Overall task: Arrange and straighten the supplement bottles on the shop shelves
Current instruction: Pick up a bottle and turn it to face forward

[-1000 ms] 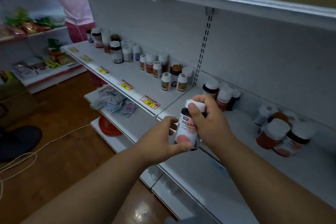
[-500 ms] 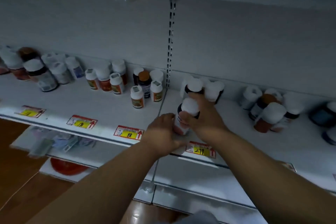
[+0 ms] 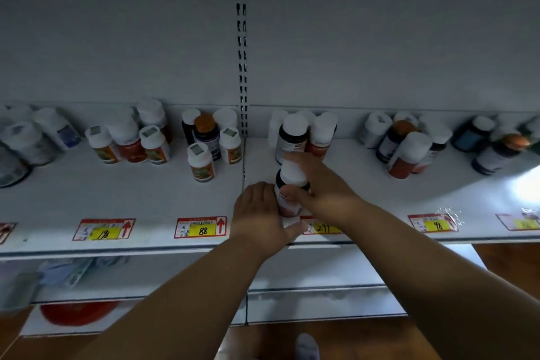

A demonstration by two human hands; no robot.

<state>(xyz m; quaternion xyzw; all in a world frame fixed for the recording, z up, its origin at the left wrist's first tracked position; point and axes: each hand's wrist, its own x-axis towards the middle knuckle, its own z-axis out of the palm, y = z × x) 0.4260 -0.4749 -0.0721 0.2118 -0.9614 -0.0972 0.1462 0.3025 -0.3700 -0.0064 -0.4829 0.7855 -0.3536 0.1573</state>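
Both hands hold one supplement bottle, dark with a white cap and an orange-white label, standing upright near the front of the white shelf. My left hand wraps its left side and base. My right hand grips its cap and right side. Just behind it a small cluster of white-capped bottles stands by the back wall. Other bottle groups sit to the left and to the right.
Red-and-yellow price tags line the shelf's front edge. A slotted upright divides the back wall. Lower shelves hold packets at left, with a red round object near the wooden floor.
The bottle has gone from being held in the air in front of the shelf to standing on the shelf's front part. The view has turned to face the shelf squarely.
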